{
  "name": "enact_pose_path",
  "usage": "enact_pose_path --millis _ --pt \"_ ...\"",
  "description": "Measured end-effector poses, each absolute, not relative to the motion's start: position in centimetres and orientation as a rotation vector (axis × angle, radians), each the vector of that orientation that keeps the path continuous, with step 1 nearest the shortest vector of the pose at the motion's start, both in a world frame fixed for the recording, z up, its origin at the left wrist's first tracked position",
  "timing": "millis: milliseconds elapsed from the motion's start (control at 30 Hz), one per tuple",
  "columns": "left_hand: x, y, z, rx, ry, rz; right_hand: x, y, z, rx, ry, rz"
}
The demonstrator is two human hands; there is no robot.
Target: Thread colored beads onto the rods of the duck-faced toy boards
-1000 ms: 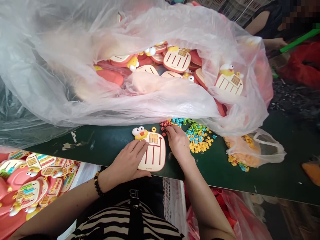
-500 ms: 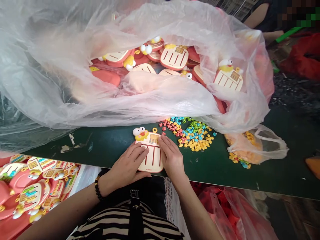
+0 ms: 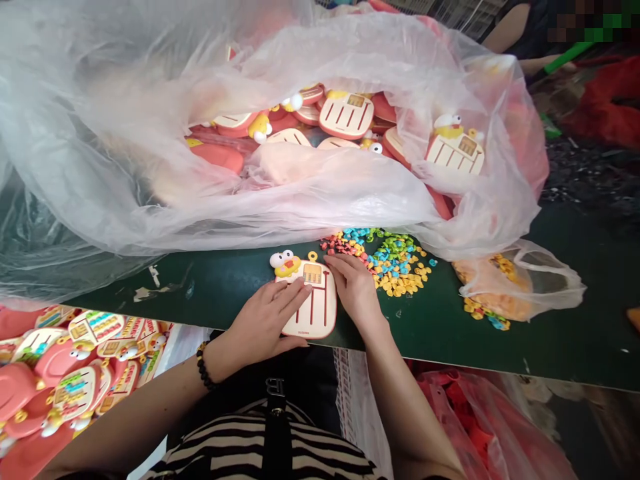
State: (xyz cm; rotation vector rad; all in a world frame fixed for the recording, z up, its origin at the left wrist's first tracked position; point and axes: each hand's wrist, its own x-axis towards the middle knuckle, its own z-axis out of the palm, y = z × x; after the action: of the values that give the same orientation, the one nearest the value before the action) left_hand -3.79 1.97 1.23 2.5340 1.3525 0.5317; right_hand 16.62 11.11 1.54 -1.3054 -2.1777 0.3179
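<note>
A cream toy board (image 3: pixel 303 320) with a yellow duck-like head, bulging white eyes and red slots lies on the green table near its front edge. My left hand (image 3: pixel 265 313) lies over its left side, fingers across the face and thumb by the lower edge, holding it. My right hand (image 3: pixel 357 287) is closed at the board's upper right corner, fingertips together; what they hold, if anything, is hidden. Just below those fingertips, a small red piece (image 3: pixel 327 272) shows at the top of the right slot. Beyond lies a pile of small red, blue, green and yellow pieces (image 3: pixel 400 267).
A large clear plastic bag (image 3: pixel 300 213) with several similar boards covers the back of the table (image 3: pixel 450 353). To the right sits a small bag (image 3: pixel 500 287) of yellow pieces. Boards with coloured pieces (image 3: pixel 75 387) heap at lower left. Another person's arm (image 3: pixel 507 30) shows at upper right.
My right hand has drawn slightly off the board's right side, its fingertips staying by the upper corner. More of the right slot shows. The left hand stays on the board; the view has shifted slightly.
</note>
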Motion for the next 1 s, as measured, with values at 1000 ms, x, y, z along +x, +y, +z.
enact_pose_path --millis 1000 --pt "-3.7 0.8 -0.1 2.413 1.422 0.916 13.2 2.1 2.2 -1.374 -2.39 0.187"
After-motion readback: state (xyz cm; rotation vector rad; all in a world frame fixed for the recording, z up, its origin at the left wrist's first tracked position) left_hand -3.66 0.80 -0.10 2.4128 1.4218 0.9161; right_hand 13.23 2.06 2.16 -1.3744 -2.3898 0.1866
